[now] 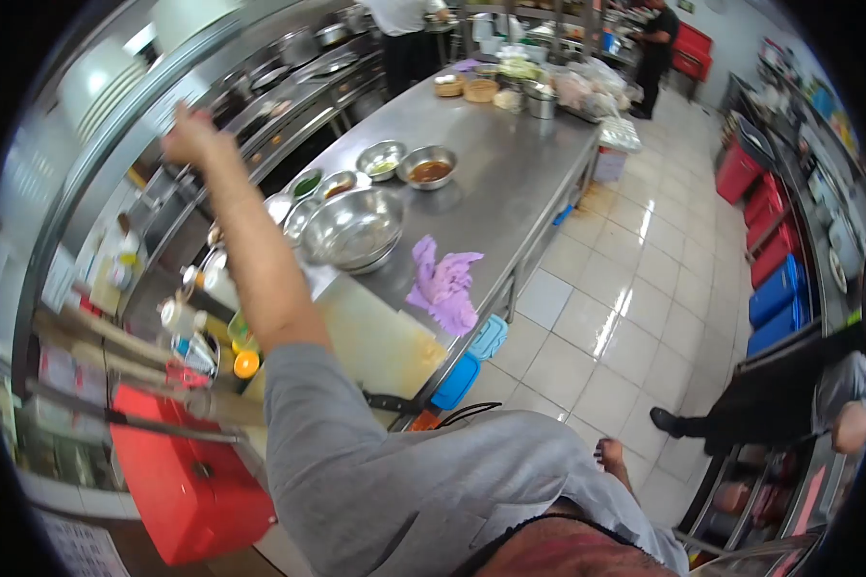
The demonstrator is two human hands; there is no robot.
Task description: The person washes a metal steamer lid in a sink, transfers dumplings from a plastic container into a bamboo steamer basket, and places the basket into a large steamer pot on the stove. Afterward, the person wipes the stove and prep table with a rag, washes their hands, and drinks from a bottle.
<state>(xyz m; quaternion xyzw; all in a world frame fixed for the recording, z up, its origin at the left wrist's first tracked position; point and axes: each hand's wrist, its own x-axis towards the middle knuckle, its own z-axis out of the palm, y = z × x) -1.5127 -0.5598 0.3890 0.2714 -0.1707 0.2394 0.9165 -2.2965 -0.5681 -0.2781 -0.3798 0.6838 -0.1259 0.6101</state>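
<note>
My left arm stretches up and to the left, and my left hand (197, 137) is raised at the metal shelf rail (125, 111). Its fingers look closed, with one digit pointing up beside a white paper slip (176, 99); whether it grips the slip I cannot make out. My right hand (608, 455) hangs low beside my body over the floor, small in view, its fingers loosely apart with nothing seen in them. Below my left arm lie a white cutting board (370, 332), a large steel bowl (351, 226) and a crumpled purple cloth (445, 286).
Smaller bowls of sauce (428, 167) stand along the steel counter (510, 163). A dark-handled knife (394, 402) lies by the board's edge. Stacked plates (106, 91) sit on the shelf. One person (760, 394) stands at right; two others work farther back. Red bins (765, 207) line the right side.
</note>
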